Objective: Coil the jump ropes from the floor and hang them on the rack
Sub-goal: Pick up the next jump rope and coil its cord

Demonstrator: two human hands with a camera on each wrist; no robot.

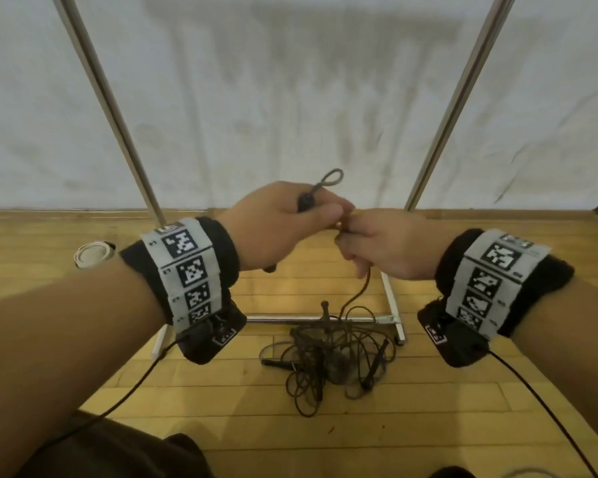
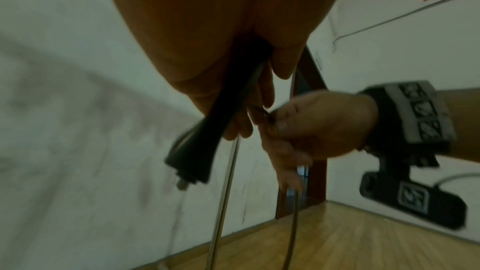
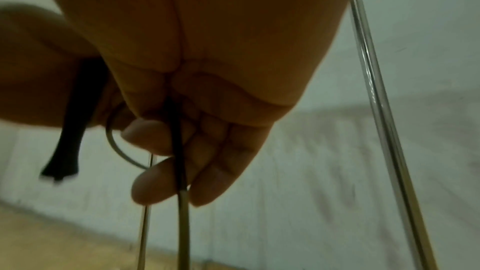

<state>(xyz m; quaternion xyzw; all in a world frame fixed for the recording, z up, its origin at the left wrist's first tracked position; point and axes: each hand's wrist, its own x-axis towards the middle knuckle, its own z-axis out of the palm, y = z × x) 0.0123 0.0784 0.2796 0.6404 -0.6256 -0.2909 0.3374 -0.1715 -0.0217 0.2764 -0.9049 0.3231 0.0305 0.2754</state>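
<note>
My left hand [image 1: 283, 222] grips a black jump-rope handle [image 2: 207, 137]; a small loop of rope [image 1: 332, 179] sticks up above the fist. My right hand [image 1: 377, 246] touches the left and pinches the same rope [image 3: 182, 202], which hangs down to a tangled pile of dark jump ropes [image 1: 328, 353] on the wooden floor. The pile lies against the base bar [image 1: 290, 319] of a metal rack, whose two uprights [image 1: 107, 101] [image 1: 463, 94] rise on either side of my hands.
A white cloth-covered wall [image 1: 290, 81] stands behind the rack. A round white fitting [image 1: 92, 253] sits in the floor at the left. Cables run from both wrist bands. Dark clothing [image 1: 118, 450] fills the lower left corner.
</note>
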